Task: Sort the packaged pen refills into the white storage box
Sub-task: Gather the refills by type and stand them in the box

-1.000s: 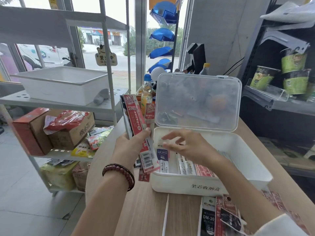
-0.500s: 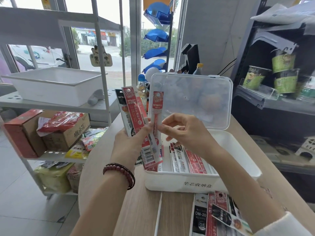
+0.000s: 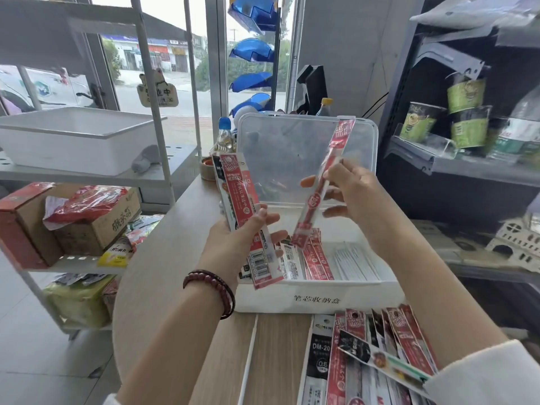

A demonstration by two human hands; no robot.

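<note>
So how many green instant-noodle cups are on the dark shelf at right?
3: one cup stacked atop another, and a third lying tilted to their left. More may sit hidden behind.

Glossy plastic refill packet, wood-grain table

I see my left hand raised with its back toward me, thumb and fingers clamped closed, a bead bracelet at the wrist, while my right hand pinches higher, its lower fingers spread loose.

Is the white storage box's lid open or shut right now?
Open. The clear lid stands upright behind the white storage box, and refill packs lie exposed inside.
</note>
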